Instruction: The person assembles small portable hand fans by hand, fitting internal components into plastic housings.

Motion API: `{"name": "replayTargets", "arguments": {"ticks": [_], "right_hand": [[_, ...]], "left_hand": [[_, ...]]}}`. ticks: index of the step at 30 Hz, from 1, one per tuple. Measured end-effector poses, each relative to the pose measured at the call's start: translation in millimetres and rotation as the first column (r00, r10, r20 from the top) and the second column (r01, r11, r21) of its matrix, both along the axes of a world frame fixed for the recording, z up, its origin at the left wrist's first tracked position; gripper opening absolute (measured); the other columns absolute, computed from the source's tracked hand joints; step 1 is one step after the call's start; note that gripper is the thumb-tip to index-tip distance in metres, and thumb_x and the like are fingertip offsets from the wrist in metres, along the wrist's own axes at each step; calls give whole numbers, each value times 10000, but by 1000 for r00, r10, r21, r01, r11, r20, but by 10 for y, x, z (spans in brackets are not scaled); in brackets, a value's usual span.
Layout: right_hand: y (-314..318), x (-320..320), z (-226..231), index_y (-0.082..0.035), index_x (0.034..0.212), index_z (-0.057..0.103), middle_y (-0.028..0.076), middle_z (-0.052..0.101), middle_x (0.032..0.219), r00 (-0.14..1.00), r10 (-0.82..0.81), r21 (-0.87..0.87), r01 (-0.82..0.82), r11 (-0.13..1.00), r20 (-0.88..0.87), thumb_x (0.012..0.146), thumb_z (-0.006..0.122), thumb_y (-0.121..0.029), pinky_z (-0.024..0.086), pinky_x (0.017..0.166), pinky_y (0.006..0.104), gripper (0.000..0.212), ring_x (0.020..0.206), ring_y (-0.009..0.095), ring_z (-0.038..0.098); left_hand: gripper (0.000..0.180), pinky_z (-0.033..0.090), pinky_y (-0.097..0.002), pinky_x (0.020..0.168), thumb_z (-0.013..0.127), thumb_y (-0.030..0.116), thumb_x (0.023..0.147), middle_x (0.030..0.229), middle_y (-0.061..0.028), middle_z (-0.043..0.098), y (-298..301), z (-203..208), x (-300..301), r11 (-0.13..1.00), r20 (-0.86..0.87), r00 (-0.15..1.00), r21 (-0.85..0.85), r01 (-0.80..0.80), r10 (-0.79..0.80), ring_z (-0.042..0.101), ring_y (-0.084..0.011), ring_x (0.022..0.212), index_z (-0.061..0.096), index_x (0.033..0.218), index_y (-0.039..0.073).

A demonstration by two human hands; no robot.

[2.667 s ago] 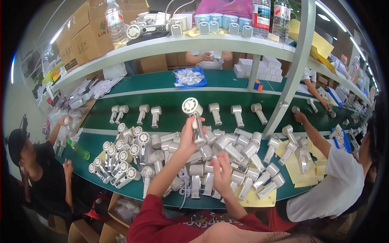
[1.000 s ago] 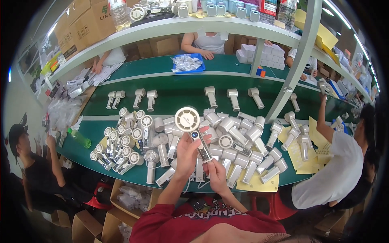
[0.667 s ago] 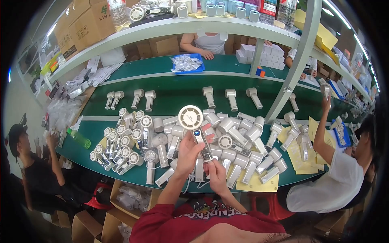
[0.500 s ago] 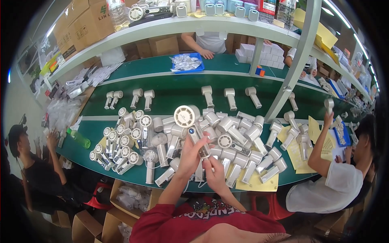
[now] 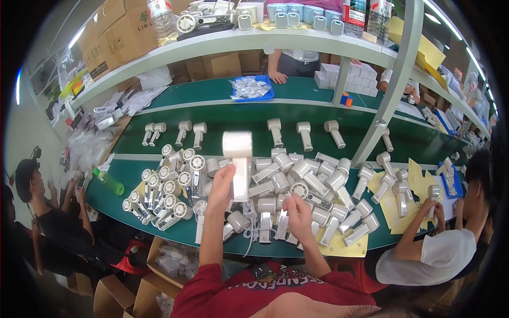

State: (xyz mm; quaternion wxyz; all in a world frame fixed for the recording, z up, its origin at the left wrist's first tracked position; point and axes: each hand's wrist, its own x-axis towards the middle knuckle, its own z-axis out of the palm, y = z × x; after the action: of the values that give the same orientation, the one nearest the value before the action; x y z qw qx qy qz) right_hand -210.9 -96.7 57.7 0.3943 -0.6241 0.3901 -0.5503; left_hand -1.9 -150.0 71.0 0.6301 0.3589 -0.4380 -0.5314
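In my left hand [image 5: 221, 186] is a white handheld fan [image 5: 240, 177], held upright by its handle, with the round side of its head toward me. To the right, my right hand [image 5: 300, 216] is apart from that fan, closed with fingers curled in. Whether it pinches something small I cannot make out. Beneath both hands lies a heap of similar white fans [image 5: 313, 177], piled at many angles. A white cable [image 5: 251, 239] trails among the fans near the table's front edge.
Several fans [image 5: 159, 196] lie grille up on the left, near a green bottle [image 5: 109, 182]. More fans [image 5: 305, 135] stand along the back strip. A metal post [image 5: 389, 90] rises at right. A blue tray [image 5: 253, 97] holds small bags. Co-workers sit on both sides.
The fan in my left hand has turned, so its grille no longer faces me. My right hand has come off it and moved right. The right-hand co-worker has lowered a raised fan.
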Motion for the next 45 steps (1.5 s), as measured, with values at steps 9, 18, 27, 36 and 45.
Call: {"name": "replayTargets", "arguments": {"ticks": [9, 18, 27, 36, 45], "right_hand": [[-97, -1, 22, -22, 690, 472, -7, 432, 611, 1000, 0, -71, -1, 998, -20, 897, 392, -142, 315, 517, 214, 251, 558, 66, 385], [-390, -14, 167, -6, 928, 570, 3, 432, 775, 997, -49, -167, 59, 984, 64, 840, 470, -19, 274, 496, 185, 134, 591, 57, 355], [-441, 58, 274, -70, 1039, 606, -15, 404, 706, 999, -45, -244, 37, 969, -27, 719, 643, -13, 205, 415, 183, 327, 513, 33, 295], [-514, 61, 243, -95, 1050, 626, -4, 403, 725, 996, 81, -329, -66, 942, 34, 687, 668, -2, 270, 463, 185, 378, 601, 67, 361], [-587, 48, 168, 29, 897, 540, 26, 437, 833, 999, 36, -160, -33, 987, 14, 737, 632, 23, 417, 646, 196, 185, 747, 77, 468]], "left_hand": [[526, 428, -202, 464, 348, 449, 896, 992, -133, 532, -44, -292, -22, 878, -519, 741, -39, 477, -425, 460, -98, 522, 416, 1163, 1], [585, 424, -226, 466, 356, 477, 884, 785, -58, 452, 127, -264, -312, 909, -247, 922, 222, 353, -298, 442, -118, 625, 383, 1194, -19], [558, 422, -215, 387, 219, 462, 921, 727, -102, 491, 251, -341, -245, 760, -562, 696, 173, 626, -446, 463, -130, 549, 393, 1175, -3], [391, 397, -235, 367, 239, 334, 920, 707, -89, 468, 399, -87, -397, 814, -406, 812, 229, 535, -419, 456, -142, 475, 424, 1077, 27], [409, 449, -265, 419, 272, 357, 894, 758, -107, 542, 381, -218, -588, 932, -187, 946, 201, 302, -267, 525, -159, 496, 443, 1039, 15]]}}
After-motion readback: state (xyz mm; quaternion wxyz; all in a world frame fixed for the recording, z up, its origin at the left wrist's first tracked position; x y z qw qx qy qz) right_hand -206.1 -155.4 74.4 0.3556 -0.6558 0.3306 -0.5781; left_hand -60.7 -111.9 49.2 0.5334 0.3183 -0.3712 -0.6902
